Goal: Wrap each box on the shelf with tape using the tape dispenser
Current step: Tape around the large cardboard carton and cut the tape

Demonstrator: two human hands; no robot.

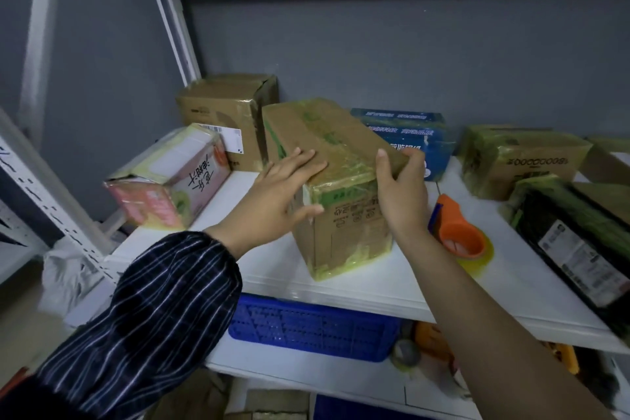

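A brown cardboard box [344, 215] bound in yellowish tape stands in the middle of the white shelf [511, 286]. My left hand [276, 198] lies flat against its left side and top edge, fingers straight. My right hand [400, 191] grips its upper right corner, thumb on the near face and fingers curled over the top. The orange tape dispenser [458, 230] with its yellow roll lies on the shelf just right of the box, and neither hand touches it.
Other taped boxes stand around: a pink and white one [170, 181] at left, a brown one [221, 116] behind it, a blue pack [409, 136], a brown box [521, 157] and a dark box [576, 242] at right. A blue crate [306, 327] sits on the lower shelf.
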